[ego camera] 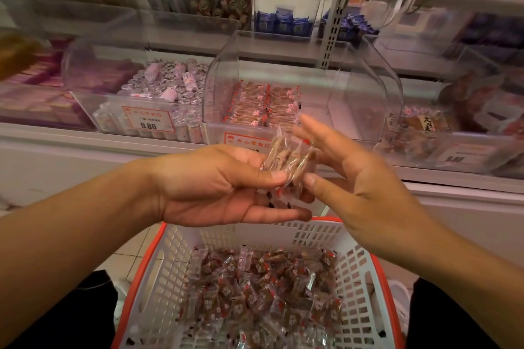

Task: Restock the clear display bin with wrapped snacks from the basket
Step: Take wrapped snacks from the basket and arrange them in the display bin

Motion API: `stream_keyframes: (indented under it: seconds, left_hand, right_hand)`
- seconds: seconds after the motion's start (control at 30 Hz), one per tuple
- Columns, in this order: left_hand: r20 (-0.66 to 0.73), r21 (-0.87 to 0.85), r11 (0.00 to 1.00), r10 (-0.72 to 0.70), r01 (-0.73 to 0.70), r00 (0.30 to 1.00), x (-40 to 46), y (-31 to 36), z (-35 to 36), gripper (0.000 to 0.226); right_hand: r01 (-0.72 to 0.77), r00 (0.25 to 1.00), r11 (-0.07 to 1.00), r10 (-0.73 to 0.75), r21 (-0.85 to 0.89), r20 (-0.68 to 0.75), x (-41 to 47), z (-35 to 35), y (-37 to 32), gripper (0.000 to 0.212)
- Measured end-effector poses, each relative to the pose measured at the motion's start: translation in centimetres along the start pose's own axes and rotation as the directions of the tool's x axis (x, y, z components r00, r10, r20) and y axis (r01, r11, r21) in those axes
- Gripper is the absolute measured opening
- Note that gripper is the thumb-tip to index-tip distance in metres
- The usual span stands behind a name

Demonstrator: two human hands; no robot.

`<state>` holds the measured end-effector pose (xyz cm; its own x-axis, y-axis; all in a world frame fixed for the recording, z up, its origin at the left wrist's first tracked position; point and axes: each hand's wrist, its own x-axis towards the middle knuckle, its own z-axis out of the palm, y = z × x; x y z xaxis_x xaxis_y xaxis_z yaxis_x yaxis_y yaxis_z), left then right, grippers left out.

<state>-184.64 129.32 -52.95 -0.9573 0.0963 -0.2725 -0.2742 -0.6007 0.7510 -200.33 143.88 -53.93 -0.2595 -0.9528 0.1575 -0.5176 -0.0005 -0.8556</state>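
Many wrapped snacks (263,300) fill the basket (158,272).

Glossy clear plastic display bin (351,71) at centre frame; shiny crinkled transparent film wrappers on the brown snacks (286,159); matt white perforated plastic basket with orange rim (357,272) at the bottom.

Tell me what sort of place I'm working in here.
Most likely a snack shop aisle. Shelves carry clear display bins of wrapped sweets, with printed price tags on their fronts, one reading 9.80. A white basket with a red rim sits below, full of wrapped snacks, some of them in the hands.
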Motion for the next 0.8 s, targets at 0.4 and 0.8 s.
stream_keyframes:
  seconds: [0.4, 0.8]
  left_hand:
    - [-0.118, 0.269, 0.963, 0.020, 0.012, 0.993, -0.2, -0.3, 0.0, 0.036]
    - [-0.495, 0.172, 0.903, 0.425, -0.394, 0.758, 2.4, -2.3, 3.1, 0.050]
  right_hand:
    - [0.053, 0.988, 0.998, -0.058, 0.045, 0.141, 0.7, -0.3, 0.0, 0.071]
    - [0.109, 0.994, 0.994, -0.109, -0.010, 0.003, 0.9, 1.4, -0.5, 0.048]
